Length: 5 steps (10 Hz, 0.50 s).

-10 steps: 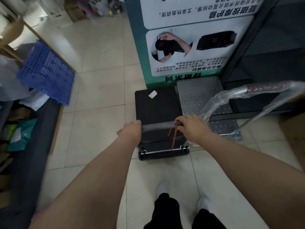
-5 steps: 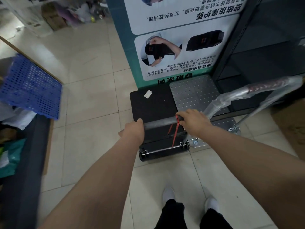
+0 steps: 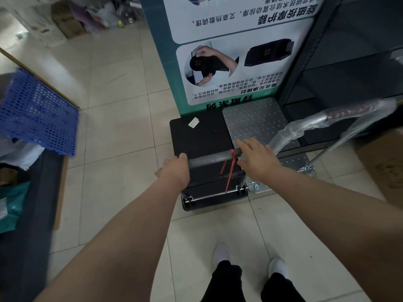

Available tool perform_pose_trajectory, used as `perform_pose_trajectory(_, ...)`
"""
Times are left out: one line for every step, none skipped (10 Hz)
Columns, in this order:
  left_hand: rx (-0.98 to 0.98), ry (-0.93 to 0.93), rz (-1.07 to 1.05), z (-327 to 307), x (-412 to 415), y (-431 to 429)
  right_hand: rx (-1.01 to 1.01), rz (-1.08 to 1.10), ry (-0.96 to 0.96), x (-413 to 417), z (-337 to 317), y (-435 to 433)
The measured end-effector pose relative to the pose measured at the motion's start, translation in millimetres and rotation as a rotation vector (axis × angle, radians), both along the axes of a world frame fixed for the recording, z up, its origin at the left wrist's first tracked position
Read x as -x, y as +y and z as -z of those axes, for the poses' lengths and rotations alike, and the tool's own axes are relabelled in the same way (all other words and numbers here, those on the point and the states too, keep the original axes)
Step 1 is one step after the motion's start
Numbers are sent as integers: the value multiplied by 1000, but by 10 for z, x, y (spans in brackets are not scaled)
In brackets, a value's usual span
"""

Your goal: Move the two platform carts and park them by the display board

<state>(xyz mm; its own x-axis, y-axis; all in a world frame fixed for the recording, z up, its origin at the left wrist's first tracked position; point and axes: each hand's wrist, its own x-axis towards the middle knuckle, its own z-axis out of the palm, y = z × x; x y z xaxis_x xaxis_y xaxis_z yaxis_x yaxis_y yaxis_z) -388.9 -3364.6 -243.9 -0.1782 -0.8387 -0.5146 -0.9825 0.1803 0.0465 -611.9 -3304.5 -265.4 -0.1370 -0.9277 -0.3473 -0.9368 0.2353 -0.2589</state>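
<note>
A black platform cart [image 3: 200,138] stands on the tiled floor with its front edge against the foot of the display board [image 3: 235,51]. Its grey handle bar [image 3: 209,158] carries a red strap. My left hand [image 3: 174,168] is closed around the bar's left end. My right hand [image 3: 257,158] hovers over the bar's right end with fingers spread, off the bar. To the right, touching the black cart, a silver dotted platform cart [image 3: 255,120] is parked by the board, its handle [image 3: 340,118] wrapped in clear plastic.
A dark metal shelf unit [image 3: 349,62] rises right of the board. A cardboard box [image 3: 383,162] sits at the far right. A blue perforated crate [image 3: 37,114] and bags line the left side. Boxes clutter the far floor [image 3: 69,25]. My feet [image 3: 221,255] stand behind the cart.
My right hand has opened and lifted off the black cart's handle. The cart rolled slightly forward to the board. My left hand stays on the bar.
</note>
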Motion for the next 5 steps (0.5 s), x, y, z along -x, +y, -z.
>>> perform_pose_trajectory(15, 80, 3, 2, -38, 72, -2, 45, 20, 25, -30, 134)
perform_pose_trajectory(70, 111, 7, -66, -15, 189, -9, 48, 40, 88, -113, 249)
perform_pose_trajectory(121, 103, 17, -186, 115, 327, -21, 14, 34, 224, -217, 381)
perform_pose_trajectory(159, 76, 33, -294, 336, 543, -33, -18, 21, 407, -363, 614)
perform_pose_trajectory(105, 28, 77, -383, 596, 789, -86, -91, 53, 599, -470, 877)
